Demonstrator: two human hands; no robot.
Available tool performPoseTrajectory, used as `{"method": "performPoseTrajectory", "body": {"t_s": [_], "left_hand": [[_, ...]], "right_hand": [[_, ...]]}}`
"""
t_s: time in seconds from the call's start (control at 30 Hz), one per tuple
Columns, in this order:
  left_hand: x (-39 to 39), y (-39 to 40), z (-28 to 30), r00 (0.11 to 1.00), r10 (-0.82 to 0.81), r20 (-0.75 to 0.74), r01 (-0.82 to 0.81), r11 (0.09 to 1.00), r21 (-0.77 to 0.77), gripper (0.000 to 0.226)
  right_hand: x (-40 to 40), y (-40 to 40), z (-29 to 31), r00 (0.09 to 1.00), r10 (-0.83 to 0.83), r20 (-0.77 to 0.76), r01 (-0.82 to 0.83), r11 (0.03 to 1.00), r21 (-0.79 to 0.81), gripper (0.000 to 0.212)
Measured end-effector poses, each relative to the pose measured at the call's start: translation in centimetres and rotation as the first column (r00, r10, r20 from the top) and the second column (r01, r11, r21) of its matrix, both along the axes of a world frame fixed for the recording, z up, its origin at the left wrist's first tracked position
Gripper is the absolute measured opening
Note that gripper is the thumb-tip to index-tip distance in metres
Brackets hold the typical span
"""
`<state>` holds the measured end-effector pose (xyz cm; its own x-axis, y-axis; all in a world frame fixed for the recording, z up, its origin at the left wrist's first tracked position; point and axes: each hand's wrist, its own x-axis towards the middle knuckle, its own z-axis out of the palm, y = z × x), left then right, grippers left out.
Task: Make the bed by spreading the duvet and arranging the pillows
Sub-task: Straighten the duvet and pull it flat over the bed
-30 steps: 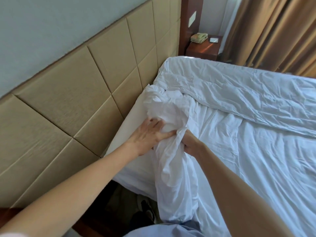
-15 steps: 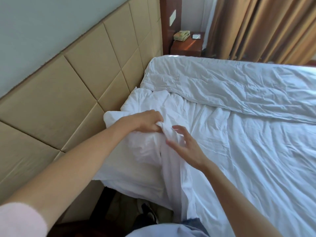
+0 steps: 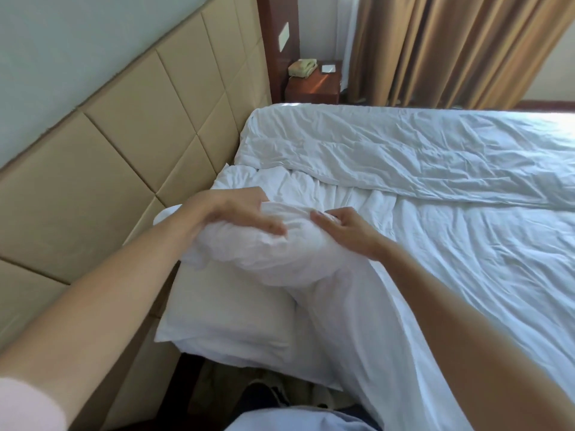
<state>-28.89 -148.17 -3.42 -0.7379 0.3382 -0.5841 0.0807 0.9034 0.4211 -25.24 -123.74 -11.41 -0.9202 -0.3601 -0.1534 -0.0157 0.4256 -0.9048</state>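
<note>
The duvet [image 3: 404,194] lies rumpled across the bed, its near corner bunched into a white mound [image 3: 267,244] at the head end, just beside the padded headboard [image 3: 130,144]. Half a second ago that corner was a loose ridge of cloth, pinched by the left hand with the right hand hovering open beside it; now it is gathered up higher and rounder between both hands. The left hand [image 3: 236,213] lies over the top of the mound with its fingers stretched fairly straight, pressing on it. The right hand [image 3: 345,228] has closed in on the other side, fingertips curled into the fabric. A pillow [image 3: 224,312] sits under the mound. Beyond the bed, a telephone [image 3: 302,68] rests on the wooden nightstand [image 3: 314,88] next to the brown curtains [image 3: 451,48].
</note>
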Motion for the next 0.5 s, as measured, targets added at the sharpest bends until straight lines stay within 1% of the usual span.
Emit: {"method": "performPoseTrajectory", "body": {"t_s": [0.1,0.13,0.17,0.2,0.23,0.27,0.3,0.33,0.37,0.43,0.47,0.5], "left_hand": [[-1.5,-1.8,1.6,0.997,0.070,-0.031,-0.062,0.976,0.210,0.054],[-2.0,-2.3,2.2,0.996,0.084,-0.036,-0.071,0.958,0.277,0.053],[-2.6,-2.8,2.7,0.995,0.097,-0.039,-0.079,0.944,0.321,0.052],[-3.2,-3.4,2.9,0.993,0.111,-0.051,-0.087,0.934,0.347,0.056],[-4.0,-4.1,2.8,0.989,0.132,-0.063,-0.100,0.927,0.361,0.069],[-4.5,-4.7,2.7,0.985,0.158,-0.069,-0.123,0.925,0.360,0.084],[-5.2,-5.4,2.5,0.981,0.181,-0.066,-0.146,0.922,0.360,0.094],[-5.9,-6.1,2.1,0.978,0.196,-0.064,-0.161,0.920,0.357,0.096],[-6.6,-6.8,1.6,0.978,0.198,-0.067,-0.163,0.923,0.347,0.093],[-7.9,-8.2,0.8,0.978,0.191,-0.089,-0.154,0.936,0.317,0.080],[-8.3,-8.8,0.8,0.980,0.170,-0.100,-0.135,0.949,0.285,0.075],[-8.5,-9.4,0.8,0.986,0.128,-0.105,-0.099,0.963,0.250,0.075]], "right_hand": [[-1.8,-0.7,2.3,0.999,0.036,-0.041,-0.032,0.995,0.090,0.055],[-1.9,-0.9,2.3,0.999,0.046,-0.017,-0.044,0.989,0.141,0.050],[-1.7,-1.0,1.9,0.997,0.063,0.038,-0.070,0.975,0.209,0.049],[-1.2,-1.0,1.0,0.990,0.084,0.115,-0.115,0.949,0.293,0.054],[-0.4,-0.9,-0.4,0.974,0.105,0.200,-0.174,0.913,0.368,0.059],[0.5,-0.7,-2.0,0.957,0.099,0.272,-0.210,0.885,0.415,0.059],[1.4,-0.6,-3.3,0.949,0.048,0.311,-0.186,0.883,0.431,0.058],[2.0,-0.6,-4.2,0.950,-0.046,0.309,-0.093,0.902,0.421,0.057],[2.1,-0.8,-4.7,0.948,-0.168,0.270,0.049,0.916,0.399,0.056],[0.7,-1.4,-4.3,0.909,-0.388,0.152,0.311,0.875,0.372,0.050],[-0.5,-1.7,-3.7,0.887,-0.452,0.099,0.392,0.848,0.356,0.047],[-1.7,-2.0,-2.9,0.877,-0.479,0.048,0.434,0.830,0.349,0.046]]}}
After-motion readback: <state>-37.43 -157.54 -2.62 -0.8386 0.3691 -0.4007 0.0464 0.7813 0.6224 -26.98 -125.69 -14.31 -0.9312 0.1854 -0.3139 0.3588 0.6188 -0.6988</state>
